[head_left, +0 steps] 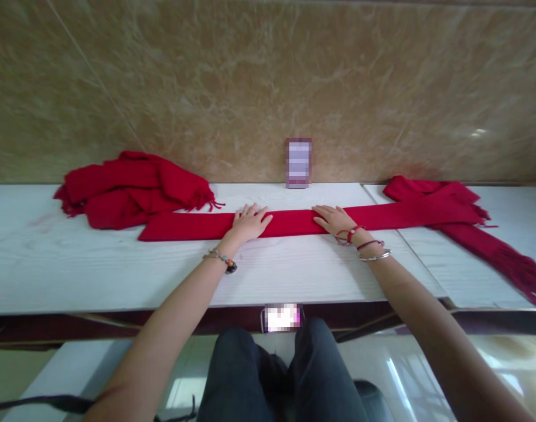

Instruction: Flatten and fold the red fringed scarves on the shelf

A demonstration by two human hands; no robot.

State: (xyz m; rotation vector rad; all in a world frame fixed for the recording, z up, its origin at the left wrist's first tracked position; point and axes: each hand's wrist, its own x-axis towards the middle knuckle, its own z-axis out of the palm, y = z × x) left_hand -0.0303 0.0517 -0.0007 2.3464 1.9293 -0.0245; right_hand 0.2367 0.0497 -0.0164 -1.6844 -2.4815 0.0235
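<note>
A red scarf (289, 223) is folded into a long narrow strip across the white table. My left hand (251, 221) lies flat on the strip, left of its middle, fingers spread. To the right, my right hand (334, 218) rests flat on the same strip with its fingers stretched out. The strip's left end is a slanted edge; its right end reaches a loose red scarf (430, 190) with fringed ends, where I cannot tell if they are separate pieces. A crumpled red scarf (136, 187) with fringes is heaped at the back left.
A tan marbled wall (268, 88) rises behind the white table (303, 275). Against it leans a small blurred card or box (298, 163). A lit phone (282, 318) is below the table's front edge, above my knees. A seam crosses the tabletop on the right.
</note>
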